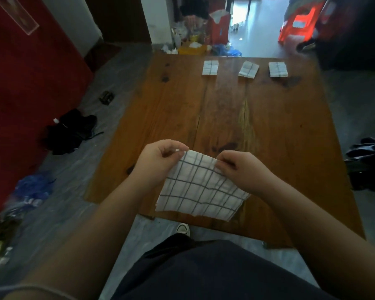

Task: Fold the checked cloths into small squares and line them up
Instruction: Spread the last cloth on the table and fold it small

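A white cloth with grey checks (200, 187) hangs over the near edge of the wooden table (268, 131). My left hand (158, 161) pinches its upper left corner. My right hand (245, 169) pinches its upper right corner. The cloth's top edge is lifted off the table and its lower part droops toward the table's front edge. Three folded checked cloths lie in a row at the far end: the left one (210, 67), the middle one (248, 69), slightly turned, and the right one (278, 69).
A red wall panel (26, 87) stands to the left. Dark clothing (70, 131) and blue plastic (34, 189) lie on the floor at left, a dark bundle (366, 161) at right. Clutter and a yellow box (192, 48) sit beyond the table's far edge.
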### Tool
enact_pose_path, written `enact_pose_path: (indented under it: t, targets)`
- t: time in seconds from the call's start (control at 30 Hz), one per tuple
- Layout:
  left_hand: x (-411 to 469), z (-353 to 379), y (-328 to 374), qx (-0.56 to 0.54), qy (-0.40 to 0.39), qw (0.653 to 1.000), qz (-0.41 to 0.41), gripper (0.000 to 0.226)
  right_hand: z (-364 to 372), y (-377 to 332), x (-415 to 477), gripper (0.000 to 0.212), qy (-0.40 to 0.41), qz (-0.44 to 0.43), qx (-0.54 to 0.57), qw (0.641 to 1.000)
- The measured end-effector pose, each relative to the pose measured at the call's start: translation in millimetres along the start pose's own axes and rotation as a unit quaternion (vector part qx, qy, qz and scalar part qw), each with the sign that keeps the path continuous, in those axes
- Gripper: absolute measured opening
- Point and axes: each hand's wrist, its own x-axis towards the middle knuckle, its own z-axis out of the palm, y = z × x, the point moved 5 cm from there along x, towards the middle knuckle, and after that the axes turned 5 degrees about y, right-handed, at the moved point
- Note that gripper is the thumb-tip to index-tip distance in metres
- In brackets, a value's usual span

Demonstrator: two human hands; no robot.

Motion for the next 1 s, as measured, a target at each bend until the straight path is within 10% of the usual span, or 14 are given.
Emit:
enact_pose_path:
  t: [0.57, 0.77, 1.0]
  targets:
    - [82.4, -28.3, -225.4, 0.024, -0.062, 0.974, -0.217, 0.025, 157.4, 61.7, 133.7, 0.013, -0.030, 0.159, -0.201, 0.966]
    - [107.8, -31.4, -232.6, 0.238, -0.102, 0.964, -0.056, 0.041, 173.8, 46.4, 128.6, 0.044, 0.056, 0.166, -0.259, 0.950]
    - [68.9, 20.3, -231.7, 0.390, -0.286, 0.870, 0.096, 0.074, 241.4, 5.4, 117.6, 0.065, -0.049, 0.088, -0.287, 0.953]
